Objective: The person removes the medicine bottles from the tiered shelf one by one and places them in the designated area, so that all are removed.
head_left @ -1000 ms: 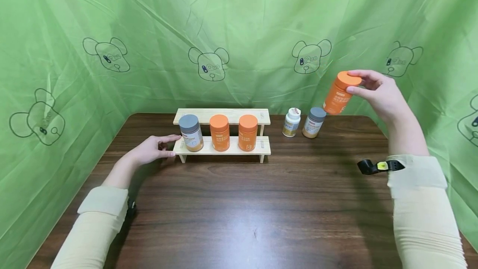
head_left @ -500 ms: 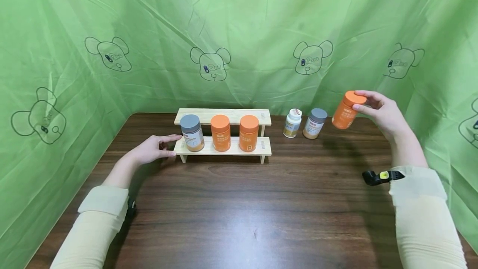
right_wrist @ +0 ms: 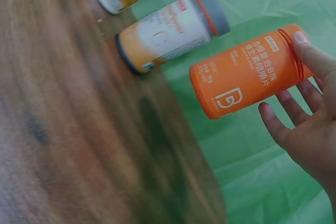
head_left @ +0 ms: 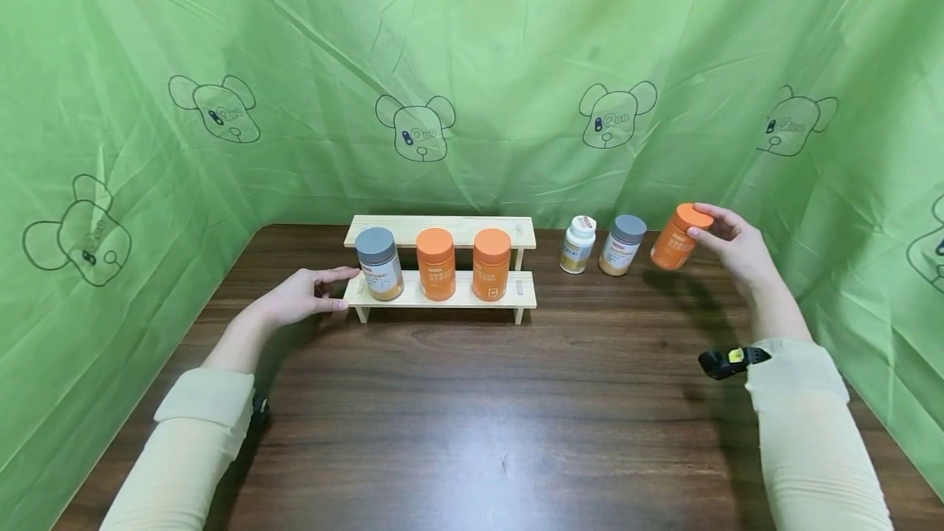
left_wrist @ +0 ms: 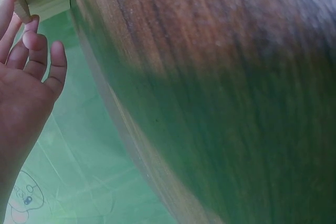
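My right hand [head_left: 737,251] pinches an orange supplement bottle [head_left: 673,241] by its lid, thumb on the near side. The bottle tilts and hangs just above the table's back right part; its printed label faces the camera in the right wrist view [right_wrist: 244,74]. On the left, my left hand [head_left: 301,295] holds the end of the lower board of a two-step wooden rack [head_left: 463,288]. In the left wrist view, fingertips [left_wrist: 34,40] meet the wood's edge. On that lower step stand a grey-lidded bottle [head_left: 379,267] and two orange bottles [head_left: 437,267].
Right of the rack stand a small white bottle [head_left: 578,246] and another grey-lidded bottle [head_left: 622,247], the latter just left of the held one. Nothing stands on the rack's upper step [head_left: 442,231]. Green cloth [head_left: 501,64] hangs behind the dark wooden table [head_left: 472,416].
My right hand has lowered the orange bottle towards the table, first drifting right, then slightly left. The left hand keeps its place on the rack.
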